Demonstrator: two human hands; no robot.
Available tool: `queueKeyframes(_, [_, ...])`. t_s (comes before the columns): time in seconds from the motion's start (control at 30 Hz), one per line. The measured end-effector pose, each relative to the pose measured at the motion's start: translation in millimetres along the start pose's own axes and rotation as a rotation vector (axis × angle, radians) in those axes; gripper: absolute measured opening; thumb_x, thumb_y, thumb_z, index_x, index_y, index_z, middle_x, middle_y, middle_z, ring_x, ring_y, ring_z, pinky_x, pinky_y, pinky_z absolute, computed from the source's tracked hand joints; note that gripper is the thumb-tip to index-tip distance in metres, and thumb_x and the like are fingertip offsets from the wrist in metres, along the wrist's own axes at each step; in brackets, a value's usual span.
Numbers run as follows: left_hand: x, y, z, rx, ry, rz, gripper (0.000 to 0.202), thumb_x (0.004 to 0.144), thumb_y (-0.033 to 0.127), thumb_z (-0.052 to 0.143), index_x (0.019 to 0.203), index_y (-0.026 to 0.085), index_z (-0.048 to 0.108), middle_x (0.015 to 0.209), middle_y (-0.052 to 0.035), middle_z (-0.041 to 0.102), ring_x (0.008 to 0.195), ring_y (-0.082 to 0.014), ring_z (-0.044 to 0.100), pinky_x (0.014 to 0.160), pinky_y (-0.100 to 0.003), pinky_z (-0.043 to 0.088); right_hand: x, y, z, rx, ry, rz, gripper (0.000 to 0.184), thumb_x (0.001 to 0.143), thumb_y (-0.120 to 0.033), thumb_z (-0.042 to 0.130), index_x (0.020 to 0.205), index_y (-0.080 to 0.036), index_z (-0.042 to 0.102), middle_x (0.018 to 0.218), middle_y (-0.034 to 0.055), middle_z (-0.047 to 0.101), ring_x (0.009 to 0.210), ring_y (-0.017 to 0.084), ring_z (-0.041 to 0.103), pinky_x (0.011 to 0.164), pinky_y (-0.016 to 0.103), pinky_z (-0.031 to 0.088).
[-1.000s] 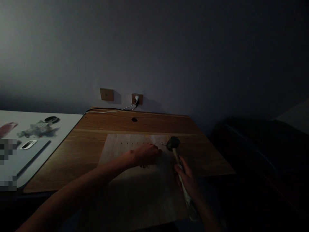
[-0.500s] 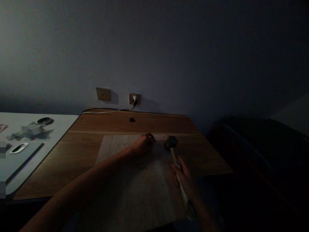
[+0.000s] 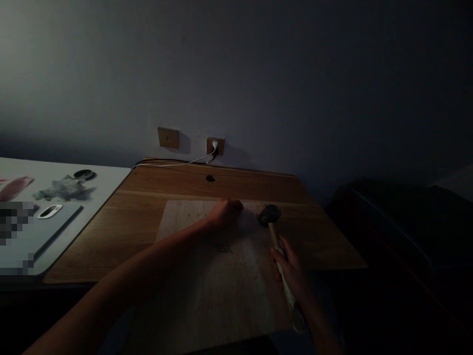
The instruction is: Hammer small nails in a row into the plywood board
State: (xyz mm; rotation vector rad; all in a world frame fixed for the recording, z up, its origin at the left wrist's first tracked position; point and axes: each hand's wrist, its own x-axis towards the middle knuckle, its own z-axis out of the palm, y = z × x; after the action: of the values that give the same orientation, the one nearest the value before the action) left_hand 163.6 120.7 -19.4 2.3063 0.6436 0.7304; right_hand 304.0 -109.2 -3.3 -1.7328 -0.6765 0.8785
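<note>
My right hand (image 3: 290, 264) is wrapped round the pale handle of a mallet (image 3: 269, 215); its dark, rounded head is over the far right part of a wooden board (image 3: 236, 296). To the left of the mallet head, my left hand (image 3: 225, 212) is low over the board's far edge, its fingers curled together. Whatever those fingers hold, if anything, is hidden in the dim light. A small cluster of thin metal pieces (image 3: 223, 247), perhaps nails, lies on the board below my left wrist. Several tiny dark spots (image 3: 197, 215) form a row left of that hand.
The board lies on a wooden desk (image 3: 136, 212) against the wall. White and black cables run to a wall socket (image 3: 215, 146). At the left stands a white table (image 3: 111, 172) with a crumpled bag (image 3: 68, 188), a roll of dark tape (image 3: 83, 174) and a grey laptop-like slab (image 3: 55, 231).
The view has shifted, so the scene sits further right. My left fingers have curled in closer together. The mallet stays in my right hand, in nearly the same place over the board.
</note>
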Motion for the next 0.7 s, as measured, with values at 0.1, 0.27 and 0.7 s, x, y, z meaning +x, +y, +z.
queueKeyframes(0.1, [-1.1, 3.0, -0.4, 0.036, -0.011, 0.051, 0.026, 0.079, 0.005, 0.06, 0.098, 0.016, 0.075, 0.097, -0.0062, 0.075, 0.092, -0.0188, 0.068, 0.087, -0.028, 0.052, 0.2, -2.3, 0.0, 0.0, -0.013, 0.016, 0.083, 0.073, -0.056, 0.07, 0.144, -0.022, 0.044, 0.061, -0.0093, 0.053, 0.033, 0.008, 0.043, 0.03, 0.02, 0.034])
queueKeyframes(0.27, [-3.4, 7.7, -2.8, 0.064, -0.026, 0.063, 0.025, 0.081, 0.008, 0.059, 0.099, 0.015, 0.075, 0.099, -0.0077, 0.075, 0.092, -0.0198, 0.068, 0.088, -0.03, 0.053, -3.4, -8.4, 3.6, 0.002, 0.01, 0.034, 0.088, 0.07, -0.058, 0.07, 0.146, -0.02, 0.043, 0.059, -0.0096, 0.052, 0.034, 0.008, 0.041, 0.03, 0.02, 0.035])
queueKeyframes(0.7, [-1.1, 5.4, -2.0, 0.06, -0.078, 0.053, 0.025, 0.079, 0.009, 0.06, 0.097, 0.017, 0.075, 0.096, -0.006, 0.075, 0.09, -0.019, 0.068, 0.084, -0.027, 0.051, -11.7, -14.7, 13.3, 0.122, -0.032, -0.04, 0.072, 0.081, -0.048, 0.066, 0.145, -0.021, 0.049, 0.046, -0.0118, 0.042, 0.034, 0.009, 0.035, 0.031, 0.019, 0.034])
